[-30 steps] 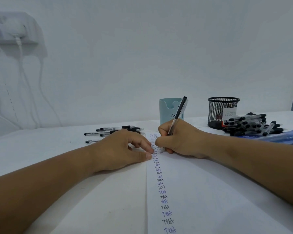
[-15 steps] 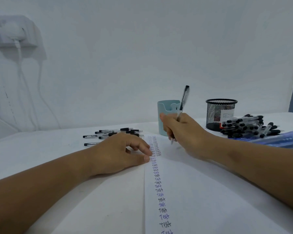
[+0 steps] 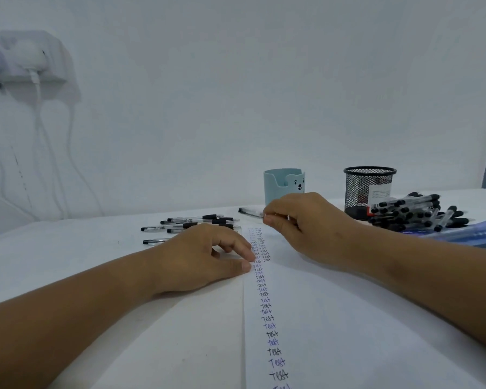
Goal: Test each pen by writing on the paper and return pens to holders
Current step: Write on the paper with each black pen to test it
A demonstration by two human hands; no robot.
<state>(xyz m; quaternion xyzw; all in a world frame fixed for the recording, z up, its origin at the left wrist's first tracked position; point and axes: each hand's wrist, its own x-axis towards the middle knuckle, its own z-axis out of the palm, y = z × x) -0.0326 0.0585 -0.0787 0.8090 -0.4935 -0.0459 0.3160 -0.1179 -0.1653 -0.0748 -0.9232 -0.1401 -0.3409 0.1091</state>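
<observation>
My right hand (image 3: 306, 223) pinches a clear pen with a black cap (image 3: 250, 212), held level above the table, cap end pointing left. The hand hides the rest of the pen. It hovers over the top of the white paper (image 3: 320, 318), which carries a long column of "Test" words. My left hand (image 3: 205, 256) rests on the table, with thumb and fingertips pressing the paper's left edge. A teal bear holder (image 3: 278, 189) and a black mesh holder (image 3: 368, 189) stand behind, near the wall.
Several black-capped pens (image 3: 191, 224) lie loose on the table left of the paper. A bigger heap of the same pens (image 3: 415, 213) lies right of the mesh holder, beside blue pens (image 3: 466, 234). A wall socket with plugged cables (image 3: 31, 60) is at the far left.
My right hand lifted the pen off the paper, turned it from upright to level and moved it back toward the loose pens. My left hand stayed on the paper's edge.
</observation>
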